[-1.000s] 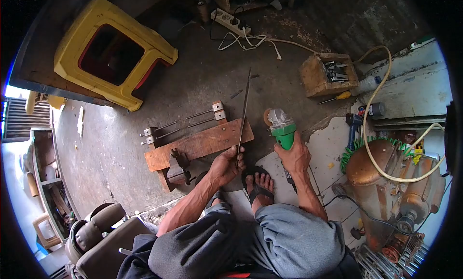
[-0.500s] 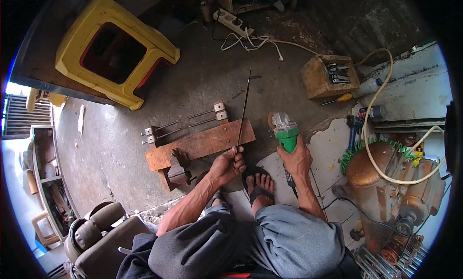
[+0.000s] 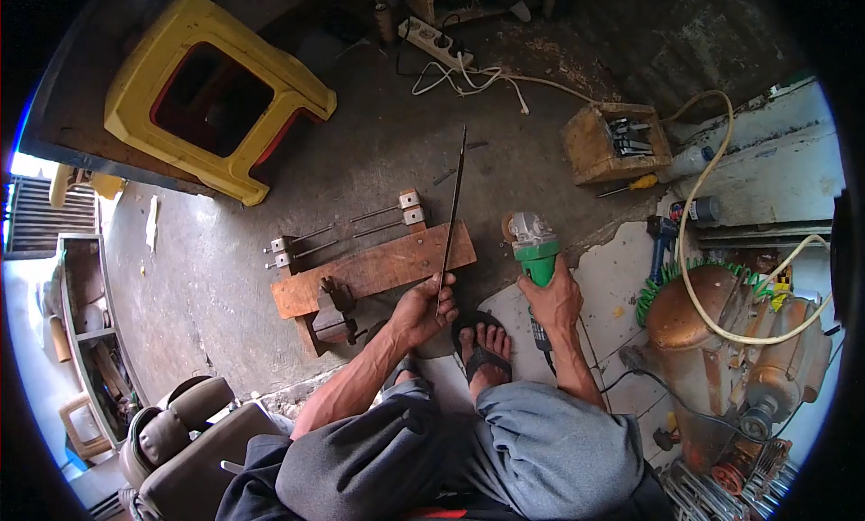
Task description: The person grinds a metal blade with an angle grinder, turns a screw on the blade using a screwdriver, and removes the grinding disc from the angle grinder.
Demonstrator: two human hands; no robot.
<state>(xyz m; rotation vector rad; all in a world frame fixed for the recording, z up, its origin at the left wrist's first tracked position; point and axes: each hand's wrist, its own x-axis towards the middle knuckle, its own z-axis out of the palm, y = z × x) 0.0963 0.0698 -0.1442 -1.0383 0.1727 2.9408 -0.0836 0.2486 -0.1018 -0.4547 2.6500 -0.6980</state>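
My left hand [image 3: 423,308] is closed around the lower end of a long, thin dark metal rod [image 3: 458,183], which points up and away from me. Behind the rod lies a wooden board [image 3: 383,270] with a small vise [image 3: 334,310] on its near side and metal clamp rods beyond it. My right hand [image 3: 552,296] wraps round the green body of an angle grinder [image 3: 538,251]. The grinder's metal head and disc face away from me, apart from the rod. Its rear end and cord show below my hand.
A yellow plastic frame [image 3: 189,34] stands at the upper left. A power strip [image 3: 434,41] with white cable lies at the back. To the right are a wooden box [image 3: 590,147] of metal pieces, a yellow-handled screwdriver [image 3: 641,182] and a rusty compressor [image 3: 694,309]. A brown bag [image 3: 203,449] sits lower left.
Almost nothing differs. The rod's far tip has shifted very slightly to the left, and both hands keep their holds.
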